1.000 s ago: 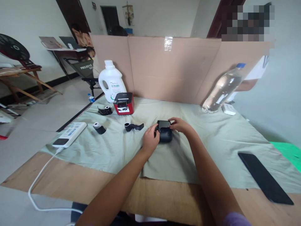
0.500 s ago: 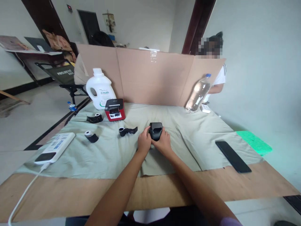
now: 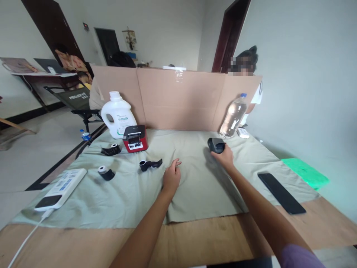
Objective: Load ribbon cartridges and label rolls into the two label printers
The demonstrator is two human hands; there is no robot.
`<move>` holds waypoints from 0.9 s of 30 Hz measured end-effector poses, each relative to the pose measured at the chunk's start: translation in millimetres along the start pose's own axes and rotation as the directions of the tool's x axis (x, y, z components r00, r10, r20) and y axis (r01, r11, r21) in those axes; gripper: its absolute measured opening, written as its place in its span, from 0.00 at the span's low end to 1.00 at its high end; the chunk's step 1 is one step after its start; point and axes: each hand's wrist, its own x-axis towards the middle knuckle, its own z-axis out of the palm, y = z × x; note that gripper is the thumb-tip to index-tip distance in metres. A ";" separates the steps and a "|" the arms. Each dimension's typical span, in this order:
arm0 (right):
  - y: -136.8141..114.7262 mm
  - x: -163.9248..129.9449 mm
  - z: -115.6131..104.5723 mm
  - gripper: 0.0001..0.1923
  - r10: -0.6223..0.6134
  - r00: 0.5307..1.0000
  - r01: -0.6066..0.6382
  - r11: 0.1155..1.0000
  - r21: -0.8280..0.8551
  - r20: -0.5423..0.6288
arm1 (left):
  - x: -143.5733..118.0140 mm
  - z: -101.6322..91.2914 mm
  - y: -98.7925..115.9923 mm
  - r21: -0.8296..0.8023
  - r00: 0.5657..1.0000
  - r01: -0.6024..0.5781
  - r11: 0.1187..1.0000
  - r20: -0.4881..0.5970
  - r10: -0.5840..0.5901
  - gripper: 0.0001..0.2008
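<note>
Gripped in my right hand (image 3: 225, 157) is a small black boxy device (image 3: 216, 145), held over the right half of the cloth; its kind I cannot make out. My left hand (image 3: 172, 176) is over the middle of the cloth with loosely extended fingers and nothing in it. Left of that hand lies a roll with a loose black strip (image 3: 150, 164). Two more rolls are farther left, a white-and-black roll (image 3: 106, 173) and a black roll (image 3: 111, 149). A red and black printer-like box (image 3: 135, 139) stands behind them.
A cardboard screen (image 3: 181, 100) closes the back, with a white jug (image 3: 118, 115) and a leaning clear bottle (image 3: 233, 116) before it. A white power strip (image 3: 61, 189) with a cable lies left, a black phone (image 3: 281, 192) right. A person (image 3: 256, 93) is behind the screen.
My right hand has carried the black device to the right. My left hand has let go of it and is now apart, near the middle. The view has tilted slightly upward.
</note>
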 end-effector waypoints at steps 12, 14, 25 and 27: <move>82.5 94.7 1.8 0.43 0.160 0.987 -0.162 0.972 -0.171 -0.022 | 2.3 2.1 -0.7 0.029 1.000 0.001 1.000 0.017 -0.002 0.23; 80.2 93.6 6.1 0.44 0.158 0.987 -0.153 0.972 -0.179 0.014 | 2.8 2.5 -2.3 0.031 1.000 0.003 1.000 0.019 -0.004 0.22; -29.1 49.6 16.0 0.50 -0.042 0.982 0.035 0.999 -0.038 -0.183 | 19.8 -39.5 10.0 -0.011 0.901 -0.228 0.974 -0.381 0.207 0.18; -74.7 29.6 43.4 0.43 -0.182 0.983 0.182 0.978 0.102 -0.016 | 44.2 -79.9 1.2 -0.016 0.817 -0.229 0.973 -0.547 0.184 0.18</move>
